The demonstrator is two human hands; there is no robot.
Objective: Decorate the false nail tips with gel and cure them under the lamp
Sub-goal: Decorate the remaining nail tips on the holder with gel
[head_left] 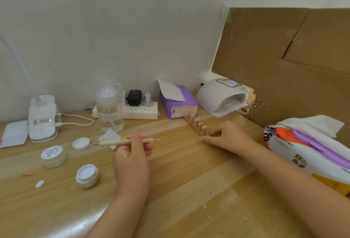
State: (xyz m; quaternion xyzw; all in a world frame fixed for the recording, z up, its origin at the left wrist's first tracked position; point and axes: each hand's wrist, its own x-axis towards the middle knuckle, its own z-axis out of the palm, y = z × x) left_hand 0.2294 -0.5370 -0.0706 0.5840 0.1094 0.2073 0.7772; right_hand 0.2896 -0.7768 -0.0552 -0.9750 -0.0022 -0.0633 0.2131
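While my left hand [132,152] grips the wooden-handled dotting tool [125,141] mid-bench, my right hand [225,137] pinches the wooden nail-tip holder strip [195,124] near the bench's far edge, beside the white curing lamp [221,95].

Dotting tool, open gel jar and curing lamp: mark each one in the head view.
dotting tool [113,142]: head view, on the wooden handle left of the gripping fingers.
open gel jar [87,176]: head view, on its white rim and side wall.
curing lamp [214,93]: head view, on the white dome's top.
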